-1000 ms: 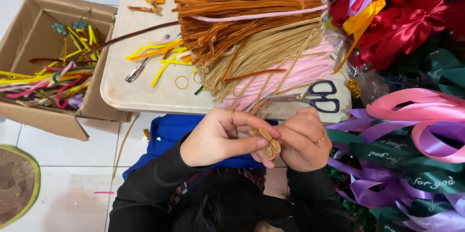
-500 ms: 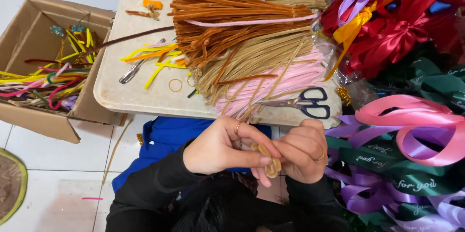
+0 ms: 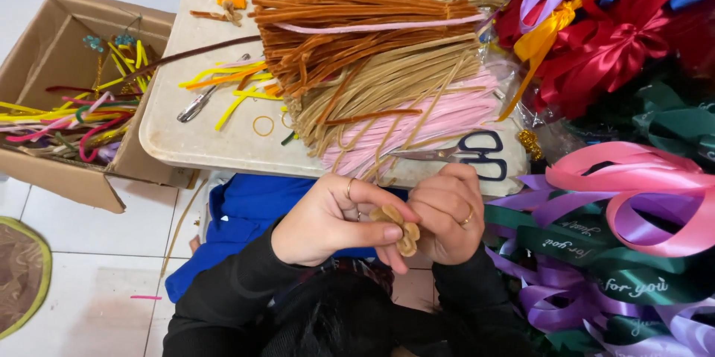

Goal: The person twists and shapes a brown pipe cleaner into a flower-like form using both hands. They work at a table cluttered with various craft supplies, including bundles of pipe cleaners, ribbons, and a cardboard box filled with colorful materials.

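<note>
Premises present as a small handcraft workshop, floral or gift decoration. Evidence: bundled pipe cleaners [image 3: 372, 66] in brown, tan, pink and glitter gold on a worn white table [image 3: 208, 144]; satin ribbons [image 3: 611, 200] heaped alongside (several printed); scissors [image 3: 465, 154]; a cardboard box [image 3: 71, 89] of offcuts on tiled floor [image 3: 89, 275].

The view has been shifted a little across the three pictures: the table [image 3: 223, 141] and the scissors [image 3: 477, 156] are now seen slightly lower and further right in the frame, and more of the cardboard box [image 3: 67, 171] is shown at the left. The small tan looped piece [image 3: 398, 226] has been turned between the hands: a second ago it was seen as a roundish coil near the right hand [image 3: 447, 215], whereas now flat petal-like loops are displayed, pinched under the thumb of the left hand [image 3: 335, 223].
</note>
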